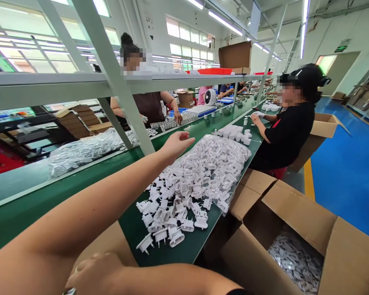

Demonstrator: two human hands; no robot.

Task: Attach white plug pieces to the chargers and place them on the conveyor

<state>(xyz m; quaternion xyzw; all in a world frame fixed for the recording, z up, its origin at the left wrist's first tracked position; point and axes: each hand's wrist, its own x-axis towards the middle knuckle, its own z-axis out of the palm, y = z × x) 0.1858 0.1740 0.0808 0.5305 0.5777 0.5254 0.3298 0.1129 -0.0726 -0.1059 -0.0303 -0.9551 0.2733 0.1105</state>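
Observation:
My left hand (177, 145) reaches out over the green bench, palm down, thumb and fingers apart and nothing visible in them. Below and beside it spreads a pile of white plastic plug parts with metal pins (172, 217). More of them lie in a clear plastic bag (224, 159) behind the loose ones. My right hand (95, 272) crosses under my left forearm at the lower left, its fingers curled. A small shiny metal piece (69, 291) shows at its lower edge; what the fingers hold is mostly hidden. A cardboard surface (106, 246) lies just behind that hand.
An open cardboard box (298, 213) with bagged parts stands at lower right. A co-worker in black (290, 131) sits along the bench near white blocks (233, 133). Another person (147, 106) works across the green belt (64, 184). A slanted metal post (117, 86) supports the shelf at left.

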